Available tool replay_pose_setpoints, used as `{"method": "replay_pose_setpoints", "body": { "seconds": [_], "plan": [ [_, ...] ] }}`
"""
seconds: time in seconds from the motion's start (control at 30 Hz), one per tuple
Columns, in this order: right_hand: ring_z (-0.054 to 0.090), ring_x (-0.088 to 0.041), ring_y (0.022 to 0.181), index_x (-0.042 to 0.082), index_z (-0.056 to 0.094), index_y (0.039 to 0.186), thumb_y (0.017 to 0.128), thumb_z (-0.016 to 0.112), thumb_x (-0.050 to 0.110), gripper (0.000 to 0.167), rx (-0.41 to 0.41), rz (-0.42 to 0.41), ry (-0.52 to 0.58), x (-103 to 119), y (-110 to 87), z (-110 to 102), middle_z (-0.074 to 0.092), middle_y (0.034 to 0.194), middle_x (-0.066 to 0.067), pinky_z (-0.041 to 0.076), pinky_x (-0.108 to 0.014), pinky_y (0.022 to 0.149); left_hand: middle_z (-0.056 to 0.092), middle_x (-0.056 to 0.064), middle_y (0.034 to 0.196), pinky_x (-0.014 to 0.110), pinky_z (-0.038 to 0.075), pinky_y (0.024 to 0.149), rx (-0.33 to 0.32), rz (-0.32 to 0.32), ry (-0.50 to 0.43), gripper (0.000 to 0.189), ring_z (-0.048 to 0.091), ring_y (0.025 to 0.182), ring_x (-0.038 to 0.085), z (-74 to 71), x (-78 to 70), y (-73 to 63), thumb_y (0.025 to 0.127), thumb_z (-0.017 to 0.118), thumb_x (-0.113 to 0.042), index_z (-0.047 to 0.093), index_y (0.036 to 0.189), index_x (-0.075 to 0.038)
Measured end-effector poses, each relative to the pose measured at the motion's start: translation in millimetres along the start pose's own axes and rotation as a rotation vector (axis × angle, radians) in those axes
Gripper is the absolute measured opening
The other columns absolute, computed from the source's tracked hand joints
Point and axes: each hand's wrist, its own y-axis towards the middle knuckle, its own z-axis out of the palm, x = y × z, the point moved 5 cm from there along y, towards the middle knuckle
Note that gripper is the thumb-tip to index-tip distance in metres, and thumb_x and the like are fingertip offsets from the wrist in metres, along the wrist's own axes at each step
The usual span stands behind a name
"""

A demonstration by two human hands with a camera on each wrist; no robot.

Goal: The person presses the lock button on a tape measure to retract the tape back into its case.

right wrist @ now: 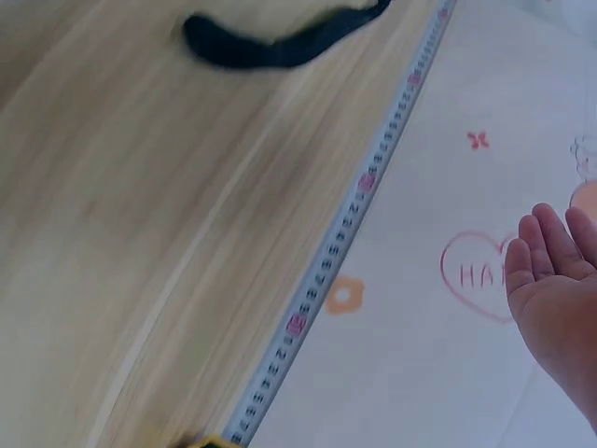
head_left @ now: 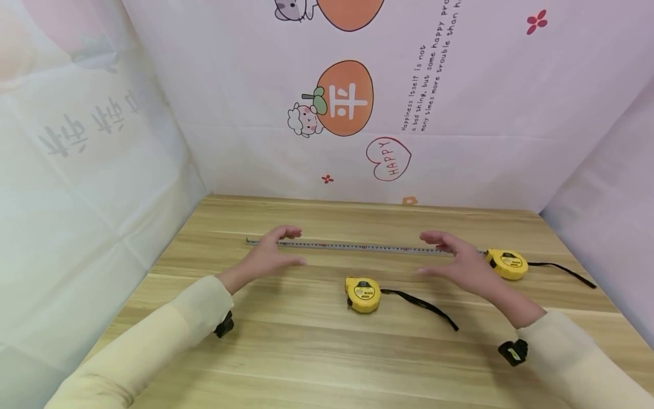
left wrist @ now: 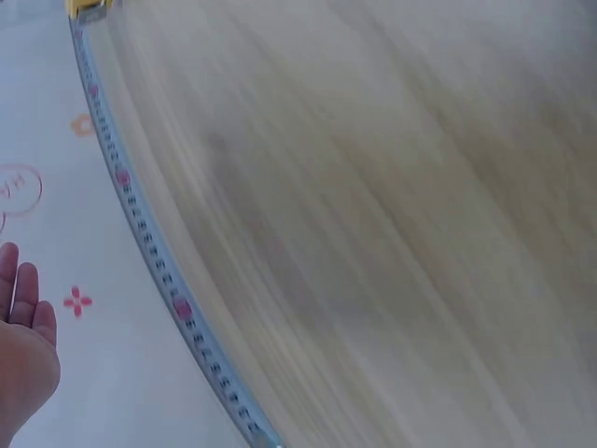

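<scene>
Yellow rounded tape measures [head_left: 365, 295] trail black straps [head_left: 419, 301] across grained wood [head_left: 306, 363].

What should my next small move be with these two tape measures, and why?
I'd probably bring your right hand to the yellow case at the right end of the drawn-out blade and grip it. That hand is open, holds nothing and is close to that case, while your left hand, also open, is nearer the blade's far end.
</scene>
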Motion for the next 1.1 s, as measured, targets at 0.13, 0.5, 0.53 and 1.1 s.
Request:
{"method": "replay_pose_setpoints", "body": {
  "seconds": [0.13,0.5,0.53,1.1],
  "plan": [
    [0.046,-0.034,0.124,0.007,0.046,0.141,0.081,0.081,0.033,0.074,-0.038,0.017,-0.049,-5.5,-5.5,-13.8,0.050,0.139,-0.013,0.039,-0.045,0.099,0.056,0.009,0.130,0.052,0.035,0.103,-0.042,0.018,0.023,0.065,0.048,0.122,0.035,-13.7,5.3,-1.5,0.078,0.084,-0.020,0.053,0.134,-0.009],
    [0.041,-0.042,0.124,0.006,0.043,0.143,0.083,0.079,0.031,0.075,-0.107,0.055,-0.084,-32.5,-15.9,-46.0,0.046,0.142,-0.018,0.037,-0.058,0.093,0.051,0.018,0.137,0.054,0.031,0.106,-0.092,-0.024,0.073,0.070,0.044,0.126,0.034,-45.6,23.8,-2.3,0.078,0.084,-0.022,0.050,0.136,-0.005],
    [0.040,-0.043,0.124,0.006,0.043,0.144,0.083,0.079,0.031,0.075,-0.111,0.061,-0.087,-34.9,-17.0,-48.8,0.045,0.142,-0.019,0.037,-0.059,0.093,0.050,0.018,0.137,0.055,0.031,0.106,-0.093,-0.033,0.077,0.070,0.043,0.127,0.034,-48.1,26.4,-2.3,0.078,0.084,-0.023,0.049,0.136,-0.005],
    [0.032,-0.058,0.123,-0.002,0.033,0.148,0.083,0.077,0.040,0.089,-0.111,0.186,-0.240,-83.0,-23.7,-78.0,0.033,0.147,-0.030,0.033,-0.068,0.091,0.045,0.020,0.140,0.056,0.036,0.100,-0.084,-0.155,0.183,0.071,0.038,0.128,0.040,-76.3,63.6,-1.8,0.081,0.081,-0.027,0.047,0.139,-0.002]
  ]
}}
